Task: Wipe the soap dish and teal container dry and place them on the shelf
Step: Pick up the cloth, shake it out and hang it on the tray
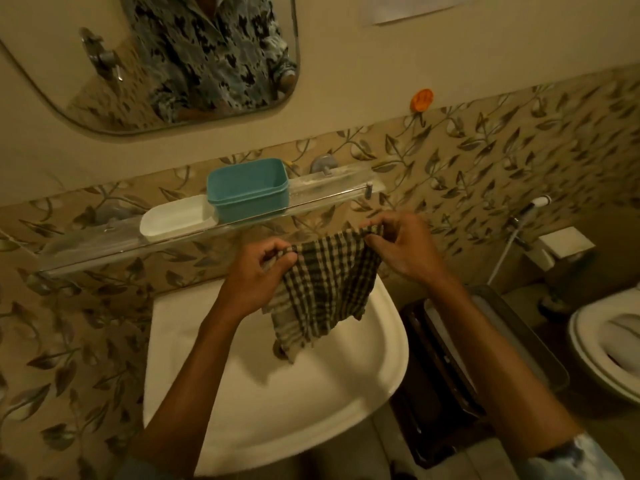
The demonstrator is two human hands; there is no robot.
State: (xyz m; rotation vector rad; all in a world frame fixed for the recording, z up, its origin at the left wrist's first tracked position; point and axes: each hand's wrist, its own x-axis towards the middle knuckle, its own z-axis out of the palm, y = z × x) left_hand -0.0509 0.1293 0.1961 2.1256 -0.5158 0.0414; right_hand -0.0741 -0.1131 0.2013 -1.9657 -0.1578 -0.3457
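No text, label or number can be read here. The white paper sheet on the wall, high above the right hand, shows no legible print. The round orange plastic wall hook, nearer above that hand, bears faint marks too blurred to make out.

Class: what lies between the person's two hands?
A checked cloth, seen in the head view, hangs between the left hand and right hand, each pinching its top edge.
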